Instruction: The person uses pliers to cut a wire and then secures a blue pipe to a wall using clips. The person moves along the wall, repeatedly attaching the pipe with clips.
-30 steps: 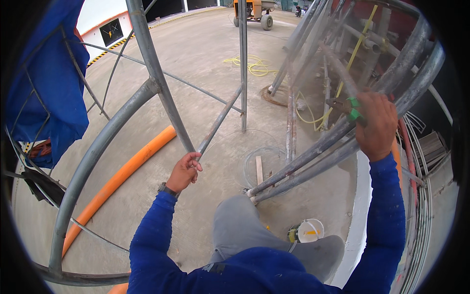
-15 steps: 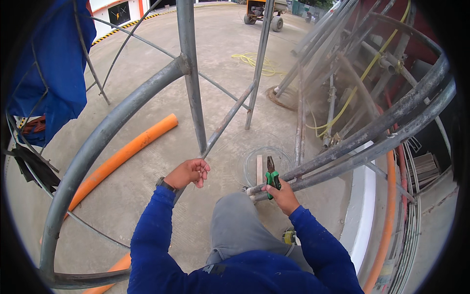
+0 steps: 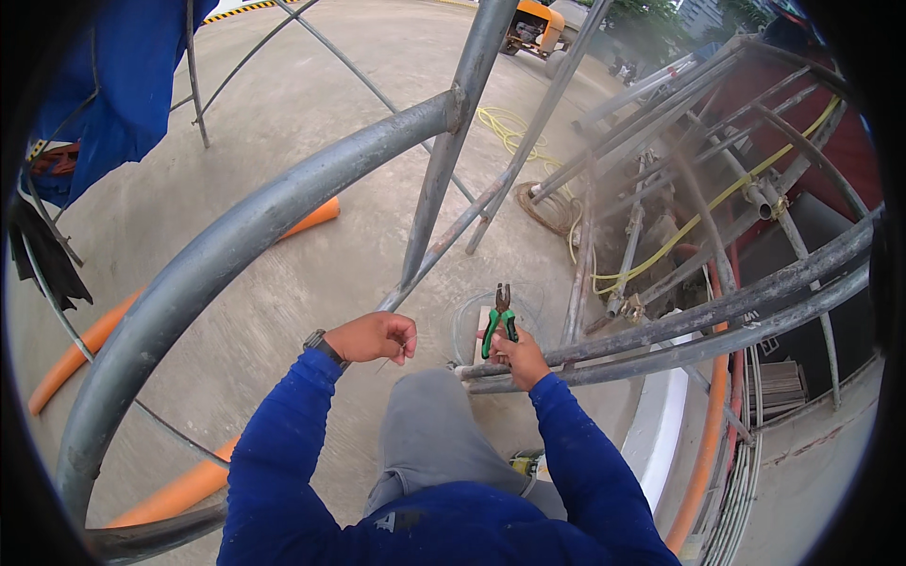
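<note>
My left hand point(image 3: 379, 338), with a dark watch on its wrist, is closed in a pinch beside the lower end of a grey steel tube point(image 3: 442, 170). A faint thin wire seems to stick out below its fingers, mostly hidden. In my right hand point(image 3: 521, 358) are combination pliers point(image 3: 500, 323) with green and black handles, jaws pointing up and away from me. The pliers' handles are spread. Just under the right hand run two steel pipes point(image 3: 604, 363) of a frame. A coil of thin wire point(image 3: 460, 325) and a short wooden piece point(image 3: 483, 325) lie on the ground behind the pliers.
A large curved steel tube point(image 3: 217, 245) arches on my left over orange pipes point(image 3: 175, 492). Scaffold frames and a yellow hose point(image 3: 708, 215) crowd the right, beside a white kerb point(image 3: 658, 429). A blue tarp point(image 3: 118, 104) hangs far left.
My view has turned, shifting the tubes across it. The pliers' handles have spread wider in my right hand. Both hands have come closer together, and the left stands farther from the upright tube.
</note>
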Demonstrator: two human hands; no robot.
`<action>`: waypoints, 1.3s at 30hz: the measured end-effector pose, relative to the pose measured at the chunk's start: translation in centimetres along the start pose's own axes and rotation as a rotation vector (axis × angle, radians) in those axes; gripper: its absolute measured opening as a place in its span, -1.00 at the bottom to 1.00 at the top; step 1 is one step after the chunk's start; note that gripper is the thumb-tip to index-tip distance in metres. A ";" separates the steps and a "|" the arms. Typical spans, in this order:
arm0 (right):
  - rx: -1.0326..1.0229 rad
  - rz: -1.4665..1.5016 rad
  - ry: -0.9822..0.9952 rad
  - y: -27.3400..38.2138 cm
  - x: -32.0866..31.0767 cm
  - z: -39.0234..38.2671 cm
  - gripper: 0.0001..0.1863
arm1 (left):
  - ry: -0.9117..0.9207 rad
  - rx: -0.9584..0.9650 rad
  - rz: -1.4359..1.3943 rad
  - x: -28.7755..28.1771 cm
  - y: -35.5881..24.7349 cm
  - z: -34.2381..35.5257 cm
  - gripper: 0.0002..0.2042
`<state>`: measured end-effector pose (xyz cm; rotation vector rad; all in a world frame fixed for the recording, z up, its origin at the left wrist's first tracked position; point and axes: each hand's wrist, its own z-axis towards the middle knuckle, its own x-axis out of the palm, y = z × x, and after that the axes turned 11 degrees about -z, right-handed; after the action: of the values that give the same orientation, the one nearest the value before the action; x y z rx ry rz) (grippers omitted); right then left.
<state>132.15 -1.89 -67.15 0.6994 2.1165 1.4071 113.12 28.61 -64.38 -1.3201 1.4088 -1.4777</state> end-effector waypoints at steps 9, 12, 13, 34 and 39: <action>-0.013 -0.001 -0.056 0.3 -1.2 1.2 -0.69 | 0.082 -0.001 0.040 -0.6 -0.1 0.3 -0.88; -0.031 -0.014 -0.110 0.6 -2.0 1.7 -0.72 | 0.114 -0.026 0.057 -0.6 -0.4 0.3 -0.89; -0.036 -0.026 -0.126 0.9 -2.3 1.8 -0.74 | 0.123 -0.033 0.050 -0.6 -0.4 0.3 -0.89; -0.229 -0.430 -0.087 -2.4 9.1 -0.9 -0.76 | -0.107 -0.064 0.053 0.0 1.1 1.7 -0.91; -0.283 -0.484 -0.096 -2.0 11.0 -2.0 -0.67 | -0.208 -0.035 0.047 0.3 1.4 1.5 -0.91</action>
<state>122.35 3.35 -69.72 0.1254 1.8005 1.3253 114.22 27.66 -65.87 -1.4082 1.3263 -1.2509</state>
